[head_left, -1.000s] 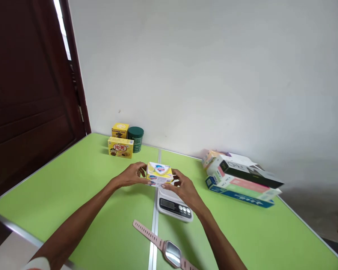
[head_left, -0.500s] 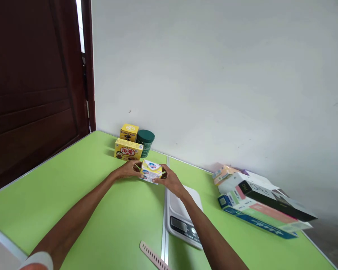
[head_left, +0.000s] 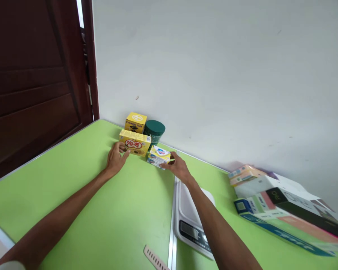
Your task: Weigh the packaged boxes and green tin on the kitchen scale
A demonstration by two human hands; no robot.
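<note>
My right hand (head_left: 178, 167) grips the right end of a small white-and-yellow soap box (head_left: 159, 156), with thumb in front and fingers behind. The soap box rests on the green table beside the right end of a yellow carton (head_left: 135, 143) with red lettering. At the carton's left front is my left hand (head_left: 116, 157), fingers bent and thumb apart from them; whether it touches the carton I cannot tell. Behind the carton stand a yellow cube-shaped box (head_left: 135, 122) marked COME ON and a green lidded tub (head_left: 154, 131), partly hidden.
A white digital scale (head_left: 190, 213) lies under my right forearm, just right of the metal seam (head_left: 172, 240) in the table. Several stacked cartons (head_left: 287, 210) occupy the right side. A pale pink strap (head_left: 154, 257) lies at the front. The wall (head_left: 202, 75) borders the table's back.
My left hand has let go of the soap box and moved left to the yellow carton. My right hand still holds the soap box. The camera view has shifted slightly.
</note>
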